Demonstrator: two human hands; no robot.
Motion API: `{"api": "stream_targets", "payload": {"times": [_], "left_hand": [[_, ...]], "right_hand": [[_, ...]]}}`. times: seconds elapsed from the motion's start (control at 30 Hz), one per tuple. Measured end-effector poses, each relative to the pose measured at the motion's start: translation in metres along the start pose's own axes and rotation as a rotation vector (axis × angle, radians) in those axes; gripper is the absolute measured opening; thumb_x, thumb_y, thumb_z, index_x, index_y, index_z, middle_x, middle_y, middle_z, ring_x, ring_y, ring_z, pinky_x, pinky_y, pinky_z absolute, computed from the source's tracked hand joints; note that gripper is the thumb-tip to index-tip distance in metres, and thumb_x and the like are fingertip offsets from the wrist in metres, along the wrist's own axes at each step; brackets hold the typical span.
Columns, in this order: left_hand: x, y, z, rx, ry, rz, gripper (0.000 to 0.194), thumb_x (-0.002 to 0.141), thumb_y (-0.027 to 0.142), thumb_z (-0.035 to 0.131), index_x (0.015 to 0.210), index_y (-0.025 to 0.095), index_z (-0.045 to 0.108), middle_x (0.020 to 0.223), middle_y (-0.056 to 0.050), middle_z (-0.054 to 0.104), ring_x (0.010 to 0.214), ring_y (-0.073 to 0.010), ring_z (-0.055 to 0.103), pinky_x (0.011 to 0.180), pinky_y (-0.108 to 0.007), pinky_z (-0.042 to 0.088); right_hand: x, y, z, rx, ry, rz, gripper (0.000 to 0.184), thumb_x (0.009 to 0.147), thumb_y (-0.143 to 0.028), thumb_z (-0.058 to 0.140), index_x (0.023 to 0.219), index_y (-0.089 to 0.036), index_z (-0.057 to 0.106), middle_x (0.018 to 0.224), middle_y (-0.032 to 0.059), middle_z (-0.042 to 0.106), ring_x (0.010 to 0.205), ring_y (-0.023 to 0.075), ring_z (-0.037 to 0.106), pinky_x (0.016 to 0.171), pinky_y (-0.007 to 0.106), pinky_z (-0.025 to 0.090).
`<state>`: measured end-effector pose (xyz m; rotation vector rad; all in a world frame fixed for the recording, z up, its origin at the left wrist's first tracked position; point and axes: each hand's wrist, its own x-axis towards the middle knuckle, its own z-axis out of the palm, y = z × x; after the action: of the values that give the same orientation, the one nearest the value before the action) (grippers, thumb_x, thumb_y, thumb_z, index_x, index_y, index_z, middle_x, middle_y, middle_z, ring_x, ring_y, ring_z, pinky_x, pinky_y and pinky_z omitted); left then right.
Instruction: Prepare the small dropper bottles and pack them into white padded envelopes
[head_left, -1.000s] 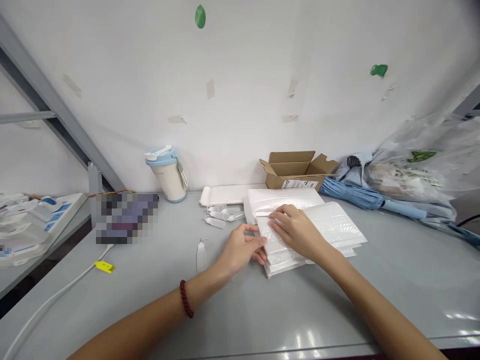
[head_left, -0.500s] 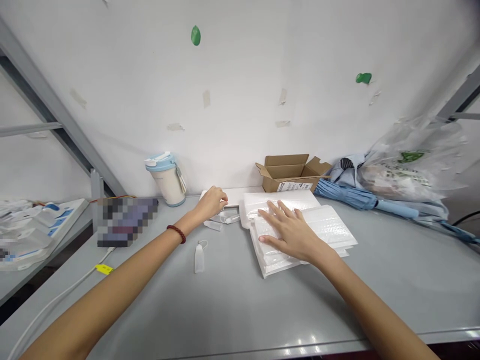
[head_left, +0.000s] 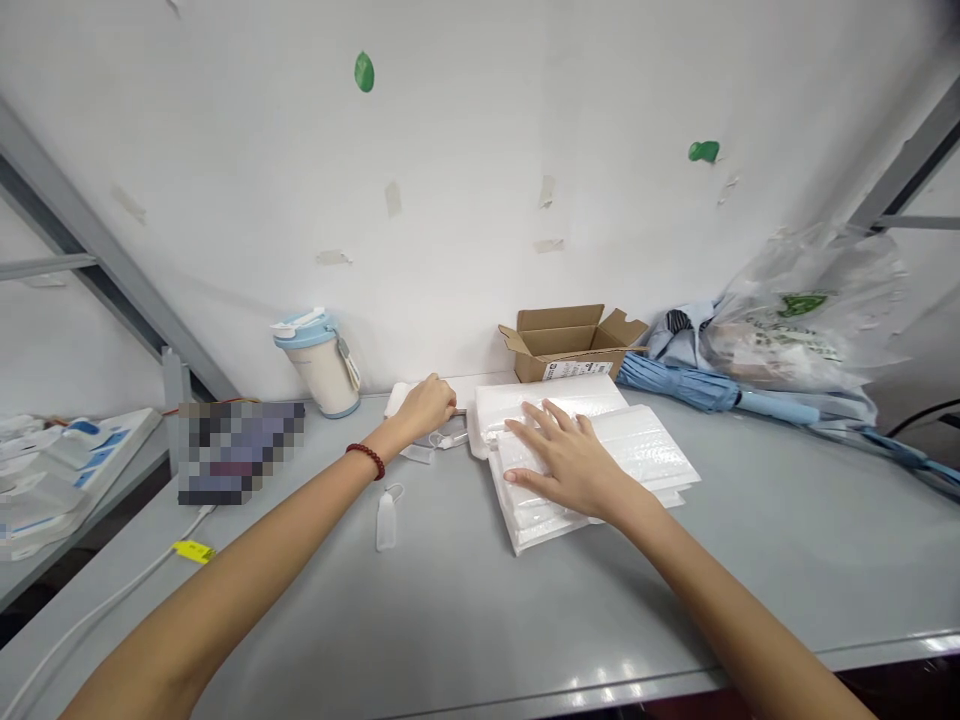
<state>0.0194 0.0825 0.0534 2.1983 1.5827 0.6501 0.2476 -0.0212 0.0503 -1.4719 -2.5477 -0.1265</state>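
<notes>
My right hand (head_left: 564, 462) lies with fingers spread on a stack of white bubble mailers (head_left: 649, 448). Farther back and to the left, my left hand (head_left: 429, 408) is closed over a long white flat packet (head_left: 397, 398). Its fingertips face away from me, so what they grip is hidden. Just below that hand are small clear plastic bottles with loop ties, one bottle (head_left: 418, 454) partly under the wrist. Another small bottle (head_left: 386, 522) lies alone nearer to me, beside my left forearm.
An open cardboard box (head_left: 566, 345) stands behind the mailers. To its right lie a folded blue umbrella (head_left: 675, 382) and a clear plastic bag (head_left: 810, 320). A cream tumbler (head_left: 322, 370) stands back left, near a blurred dark device (head_left: 236, 450) with a white cable (head_left: 112, 612).
My left hand has left the mailers' left edge and reached back left to the white packet, its fingers closing there. My right hand has flattened and spread on the mailers. The view has shifted slightly.
</notes>
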Motion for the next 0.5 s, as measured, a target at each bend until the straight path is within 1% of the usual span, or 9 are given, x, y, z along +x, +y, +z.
{"api": "stream_targets", "payload": {"times": [0.07,0.13,0.23,0.3,0.4,0.5], "left_hand": [[-0.003,0.007,0.004,-0.087,0.012,-0.074,0.02,0.069,0.021,0.059,0.05,0.017,0.061,0.064,-0.01,0.067,0.086,-0.026,0.059,0.071,-0.029,0.042],[-0.006,0.014,0.01,-0.189,0.005,-0.16,0.026,0.075,0.027,0.055,0.053,0.015,0.061,0.06,-0.009,0.066,0.072,-0.0228,0.062,0.065,-0.029,0.044],[-0.009,0.024,0.019,-0.365,-0.056,-0.272,0.032,0.078,0.036,0.052,0.056,0.013,0.06,0.059,-0.01,0.066,0.057,-0.0191,0.062,0.056,-0.027,0.045],[-0.009,0.031,0.021,-0.483,-0.094,-0.314,0.033,0.077,0.04,0.055,0.059,0.012,0.06,0.061,-0.01,0.067,0.056,-0.0182,0.062,0.054,-0.027,0.046],[-0.009,0.04,0.02,-0.637,-0.115,-0.34,0.034,0.076,0.043,0.058,0.062,0.012,0.059,0.062,-0.01,0.066,0.059,-0.0177,0.062,0.057,-0.027,0.047],[-0.01,0.048,0.017,-0.766,-0.131,-0.34,0.026,0.073,0.035,0.066,0.063,0.011,0.06,0.057,-0.007,0.063,0.061,-0.0175,0.062,0.061,-0.027,0.047]], "right_hand": [[0.0,0.0,0.0,-0.002,0.011,-0.005,0.068,0.083,-0.069,0.028,0.135,-0.026,0.04,0.145,0.0144,0.033,0.132,0.0385,0.025,0.095,0.06,0.03],[0.0,0.0,0.0,-0.003,0.03,-0.012,0.067,0.083,-0.068,0.03,0.134,-0.026,0.041,0.144,0.0146,0.034,0.132,0.0377,0.026,0.095,0.059,0.03],[0.0,0.001,0.0,0.018,0.05,-0.003,0.07,0.082,-0.069,0.031,0.135,-0.025,0.039,0.142,0.0167,0.034,0.131,0.0373,0.026,0.094,0.059,0.032],[0.0,0.002,-0.001,0.052,0.052,0.009,0.072,0.081,-0.07,0.031,0.137,-0.024,0.036,0.142,0.0186,0.034,0.131,0.0365,0.027,0.093,0.058,0.033],[0.0,0.004,-0.003,0.098,0.04,0.017,0.072,0.081,-0.07,0.032,0.137,-0.024,0.033,0.141,0.0193,0.032,0.13,0.0352,0.028,0.093,0.057,0.034],[0.0,0.005,-0.005,0.117,0.032,0.021,0.074,0.08,-0.07,0.034,0.137,-0.023,0.033,0.141,0.0197,0.031,0.13,0.0354,0.028,0.092,0.055,0.036]]}}
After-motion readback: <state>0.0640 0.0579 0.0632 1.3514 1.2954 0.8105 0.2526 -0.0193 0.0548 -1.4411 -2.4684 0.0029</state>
